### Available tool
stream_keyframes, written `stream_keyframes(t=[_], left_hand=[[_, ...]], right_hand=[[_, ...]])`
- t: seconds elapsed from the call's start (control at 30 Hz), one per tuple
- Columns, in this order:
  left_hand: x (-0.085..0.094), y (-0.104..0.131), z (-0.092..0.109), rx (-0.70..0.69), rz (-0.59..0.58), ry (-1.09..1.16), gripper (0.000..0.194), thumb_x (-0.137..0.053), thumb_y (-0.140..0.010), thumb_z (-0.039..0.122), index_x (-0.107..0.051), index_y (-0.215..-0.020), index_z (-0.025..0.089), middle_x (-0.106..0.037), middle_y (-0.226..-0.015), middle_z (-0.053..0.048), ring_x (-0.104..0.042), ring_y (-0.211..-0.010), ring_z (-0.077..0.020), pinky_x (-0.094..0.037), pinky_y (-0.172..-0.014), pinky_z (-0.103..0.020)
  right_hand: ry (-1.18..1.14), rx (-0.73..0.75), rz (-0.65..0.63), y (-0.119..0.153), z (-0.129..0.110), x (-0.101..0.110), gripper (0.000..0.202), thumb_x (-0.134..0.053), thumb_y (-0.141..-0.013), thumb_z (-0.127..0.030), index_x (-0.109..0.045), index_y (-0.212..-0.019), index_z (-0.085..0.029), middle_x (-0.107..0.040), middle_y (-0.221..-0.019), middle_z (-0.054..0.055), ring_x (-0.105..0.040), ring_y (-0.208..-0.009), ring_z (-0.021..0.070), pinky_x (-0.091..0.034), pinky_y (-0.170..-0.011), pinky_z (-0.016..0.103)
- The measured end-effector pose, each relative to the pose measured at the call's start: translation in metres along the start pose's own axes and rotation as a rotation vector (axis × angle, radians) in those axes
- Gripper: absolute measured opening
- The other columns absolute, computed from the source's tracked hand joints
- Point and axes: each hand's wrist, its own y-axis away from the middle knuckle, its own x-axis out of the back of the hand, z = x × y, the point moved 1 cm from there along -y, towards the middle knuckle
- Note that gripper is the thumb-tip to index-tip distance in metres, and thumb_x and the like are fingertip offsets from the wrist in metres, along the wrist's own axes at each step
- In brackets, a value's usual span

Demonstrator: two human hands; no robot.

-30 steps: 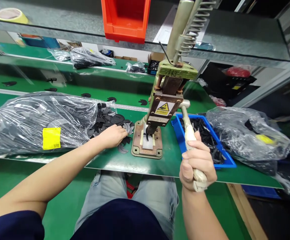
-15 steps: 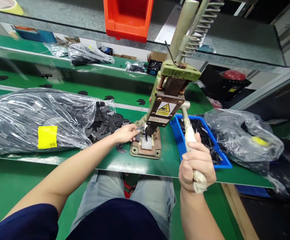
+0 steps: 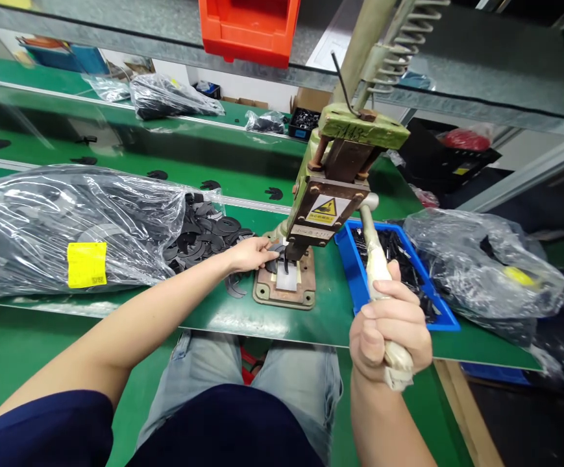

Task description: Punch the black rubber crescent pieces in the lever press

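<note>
A green hand press [image 3: 330, 194] stands on the green table, its ram low over the base plate [image 3: 265, 289]. My left hand [image 3: 254, 254] pinches a dark curved piece [image 3: 276, 254] at the left side of the ram, over the base. Just right of that piece, a thin black strip [image 3: 286, 261] shows below the ram. My right hand [image 3: 391, 324] is wrapped round the taped press lever [image 3: 377, 263], in front of a blue tray [image 3: 354, 285] of black parts. Left of the press lies a pile of dark curved pieces [image 3: 204, 233].
A large clear bag [image 3: 130, 220] of pieces lies at left, another plastic bag [image 3: 486, 272] at right. Above hangs a shelf [image 3: 140, 39] with a red bin [image 3: 248, 32]. Behind the press, several dark pieces lie on a green surface [image 3: 165, 152].
The view has shifted slightly. My right hand and the lever sit a little lower and further right. The dark piece in my left hand has turned slightly beside the ram.
</note>
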Motion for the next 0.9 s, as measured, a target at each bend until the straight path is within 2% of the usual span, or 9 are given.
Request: stream_keyframes(t=[0.27,0.37,0.43,0.53,0.6,0.7,0.73,0.8,0.9], left_hand=[[-0.003,-0.006,0.008,0.256,-0.119,0.186,0.034,-0.08,-0.09,0.037,-0.053,-0.081,0.02,-0.064,-0.053,0.001,-0.062,-0.044,-0.0123,-0.046,-0.045,-0.019],[-0.007,-0.002,0.009,0.329,-0.116,0.276,0.037,-0.079,-0.092,0.039,-0.049,-0.081,0.021,-0.066,-0.053,0.0,-0.065,-0.045,-0.013,-0.048,-0.045,-0.018],[-0.01,0.001,0.009,0.328,-0.094,0.314,0.038,-0.078,-0.094,0.038,-0.046,-0.081,0.021,-0.065,-0.052,0.001,-0.066,-0.045,-0.0123,-0.049,-0.045,-0.017],[-0.011,0.011,0.01,0.267,-0.071,0.351,0.033,-0.075,-0.096,0.037,-0.05,-0.084,0.02,-0.066,-0.054,0.002,-0.067,-0.047,-0.0114,-0.051,-0.047,-0.016],[-0.006,0.023,0.012,0.196,-0.04,0.358,0.033,-0.076,-0.095,0.04,-0.052,-0.086,0.019,-0.066,-0.055,0.001,-0.067,-0.048,-0.0115,-0.052,-0.048,-0.017],[0.005,0.05,0.018,0.07,-0.026,0.35,0.042,-0.079,-0.09,0.051,-0.053,-0.085,0.019,-0.067,-0.055,0.001,-0.068,-0.048,-0.013,-0.051,-0.045,-0.017],[0.008,0.061,0.021,0.035,-0.041,0.35,0.044,-0.079,-0.089,0.054,-0.053,-0.085,0.019,-0.068,-0.055,0.0,-0.068,-0.047,-0.0134,-0.05,-0.045,-0.018],[0.01,0.08,0.027,-0.007,-0.077,0.353,0.047,-0.078,-0.088,0.059,-0.054,-0.086,0.019,-0.068,-0.055,0.0,-0.068,-0.047,-0.0143,-0.05,-0.044,-0.019],[0.004,0.102,0.039,-0.036,-0.112,0.357,0.047,-0.077,-0.087,0.061,-0.054,-0.085,0.019,-0.067,-0.055,0.0,-0.068,-0.047,-0.0151,-0.05,-0.044,-0.02]], right_hand=[[0.039,0.008,0.031,0.002,0.001,-0.004,0.019,-0.065,-0.091,-0.032,-0.058,-0.074,-0.027,-0.058,-0.072,-0.003,-0.069,-0.088,0.021,-0.054,-0.113,0.068],[0.033,0.052,0.102,-0.02,-0.001,-0.01,0.013,-0.066,-0.091,-0.042,-0.062,-0.087,-0.03,-0.055,-0.073,-0.002,-0.068,-0.086,0.0213,-0.057,-0.109,0.065],[0.033,0.075,0.143,-0.05,-0.001,-0.015,0.024,-0.066,-0.09,-0.049,-0.066,-0.106,-0.031,-0.058,-0.084,0.0,-0.07,-0.093,0.0236,-0.058,-0.107,0.064],[-0.008,-0.003,0.112,-0.095,0.004,-0.018,0.054,-0.063,-0.09,-0.058,-0.058,-0.137,-0.031,-0.062,-0.121,0.008,-0.068,-0.119,0.0278,-0.053,-0.115,0.061],[-0.041,-0.039,0.11,-0.105,0.012,-0.016,0.059,-0.066,-0.091,-0.054,-0.054,-0.142,-0.029,-0.058,-0.137,0.01,-0.062,-0.131,0.0278,-0.05,-0.118,0.056],[-0.012,-0.128,0.181,-0.07,0.028,-0.014,0.049,-0.071,-0.09,-0.038,-0.054,-0.136,-0.029,-0.059,-0.133,0.006,-0.064,-0.125,0.021,-0.054,-0.112,0.045],[-0.018,-0.265,0.117,-0.048,0.033,-0.017,0.046,-0.071,-0.091,-0.034,-0.054,-0.134,-0.031,-0.061,-0.128,0.003,-0.065,-0.119,0.0167,-0.054,-0.112,0.041],[-0.068,-0.471,-0.154,0.001,0.036,-0.028,0.036,-0.073,-0.09,-0.031,-0.063,-0.124,-0.023,-0.071,-0.109,0.005,-0.071,-0.102,0.0172,-0.061,-0.098,0.037],[-0.16,-0.649,-0.42,0.06,0.026,-0.048,0.035,-0.075,-0.088,-0.039,-0.066,-0.119,-0.023,-0.077,-0.101,0.007,-0.076,-0.089,0.0195,-0.064,-0.08,0.033]])
